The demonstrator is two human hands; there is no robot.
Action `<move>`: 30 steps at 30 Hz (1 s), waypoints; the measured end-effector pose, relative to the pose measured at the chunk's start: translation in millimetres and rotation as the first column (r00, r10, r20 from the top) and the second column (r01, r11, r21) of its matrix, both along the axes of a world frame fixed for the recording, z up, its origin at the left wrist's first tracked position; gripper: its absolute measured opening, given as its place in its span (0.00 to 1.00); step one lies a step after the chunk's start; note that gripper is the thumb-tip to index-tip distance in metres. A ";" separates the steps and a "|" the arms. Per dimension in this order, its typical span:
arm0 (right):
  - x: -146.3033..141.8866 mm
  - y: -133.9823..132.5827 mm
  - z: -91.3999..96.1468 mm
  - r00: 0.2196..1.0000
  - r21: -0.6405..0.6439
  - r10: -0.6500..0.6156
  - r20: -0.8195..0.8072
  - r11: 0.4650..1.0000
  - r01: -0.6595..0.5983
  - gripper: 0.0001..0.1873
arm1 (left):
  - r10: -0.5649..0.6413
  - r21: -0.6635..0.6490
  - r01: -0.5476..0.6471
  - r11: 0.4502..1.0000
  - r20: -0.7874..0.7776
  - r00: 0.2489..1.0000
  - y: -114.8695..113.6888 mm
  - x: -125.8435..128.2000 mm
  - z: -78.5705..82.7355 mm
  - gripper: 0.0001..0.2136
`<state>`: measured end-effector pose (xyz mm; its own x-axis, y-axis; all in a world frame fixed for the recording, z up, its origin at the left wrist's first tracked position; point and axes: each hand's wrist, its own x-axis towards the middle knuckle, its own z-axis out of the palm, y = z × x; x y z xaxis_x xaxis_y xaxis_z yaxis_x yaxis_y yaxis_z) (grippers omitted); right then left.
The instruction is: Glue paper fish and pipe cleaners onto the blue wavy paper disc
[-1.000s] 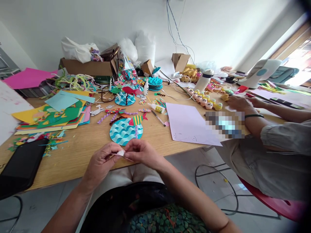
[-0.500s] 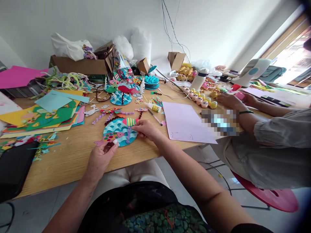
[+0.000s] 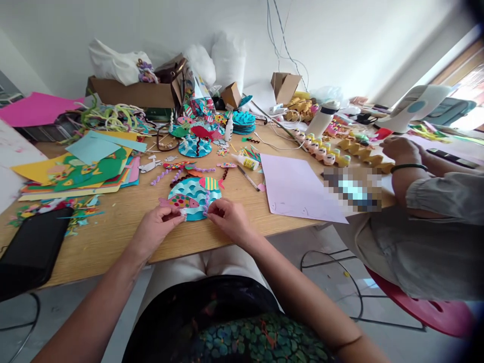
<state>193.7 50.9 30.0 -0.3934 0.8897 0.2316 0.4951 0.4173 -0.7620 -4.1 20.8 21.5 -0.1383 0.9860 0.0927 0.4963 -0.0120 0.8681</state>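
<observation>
Head view: both hands work at near edge of bench (image 3: 113, 242), close together, not touching each other. Left hand (image 3: 155, 229) pinches small white piece (image 3: 183, 212) between thumb and forefinger, just under pink fish (image 3: 180, 201), which lies over left rim of blue wave disc (image 3: 192, 191). Right hand (image 3: 229, 219) has curled fingertips on near rim of disc, beside purple curl (image 3: 206, 204); whether it grips, cannot tell. Striped fish (image 3: 210, 184) lies on far side of disc. Glue bottle (image 3: 246, 162) and lilac sheet (image 3: 298, 189) lie further right. Co-worker's hand (image 3: 401, 149) is well apart, at right.
</observation>
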 end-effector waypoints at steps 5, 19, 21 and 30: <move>-11.4 -4.4 -4.5 0.999 0.020 -0.031 -0.022 0.999 0.032 0.04 | -0.008 0.039 0.011 0.999 -0.083 0.997 2.8 3.5 -2.0 0.12; -39.9 12.0 -13.9 0.954 -0.247 0.003 -0.301 0.966 -0.081 0.05 | -0.022 0.158 0.051 0.986 -0.182 0.983 2.6 8.4 -8.2 0.13; -37.7 13.4 -10.4 0.963 -0.236 0.017 -0.270 0.968 -0.083 0.04 | -0.040 0.204 0.089 0.975 -0.232 0.972 -0.8 2.4 -7.6 0.12; -35.1 17.6 5.2 0.995 -0.250 0.021 -0.098 0.967 -0.045 0.14 | -0.006 0.419 0.373 0.827 -0.658 0.753 -29.9 -11.3 -16.8 0.16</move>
<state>158.6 68.6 35.2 -0.4109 0.9108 0.0397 0.4052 0.2215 -0.8870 -15.4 -9.1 4.8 0.3144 0.7646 0.5626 0.8397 -0.5004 0.2108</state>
